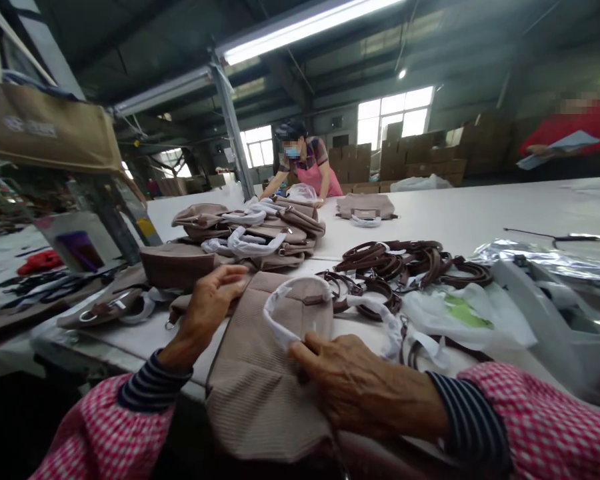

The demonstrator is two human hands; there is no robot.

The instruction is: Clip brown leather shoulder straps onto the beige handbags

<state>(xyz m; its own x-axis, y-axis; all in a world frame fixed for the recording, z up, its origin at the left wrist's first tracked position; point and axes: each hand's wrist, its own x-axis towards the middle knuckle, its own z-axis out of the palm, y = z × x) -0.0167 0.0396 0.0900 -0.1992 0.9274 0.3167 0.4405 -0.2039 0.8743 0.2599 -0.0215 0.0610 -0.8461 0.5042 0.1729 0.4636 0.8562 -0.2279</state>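
A taupe ribbed handbag (pixel 265 400) lies in front of me over the table's near edge, tilted towards me. Its handle (pixel 275 313) is wrapped in white padding and arches over the bag. My right hand (pixel 355 387) is closed on the bag's right side, thumb and forefinger by the lower end of that handle; its other fingertips are hidden. My left hand (pixel 213 310) is at the bag's upper left edge, fingers stretched out to the right. Whether its fingertips touch the bag I cannot tell.
A pile of similar handbags (pixel 295 230) stands beyond. Coiled brown straps (pixel 395 260) and a plastic bag (pixel 470 317) lie right, beside a grey machine (pixel 545 327). One handbag (pixel 365 205) lies farther back. A co-worker (pixel 310 167) leans over the far side; another person (pixel 575 140) stands right.
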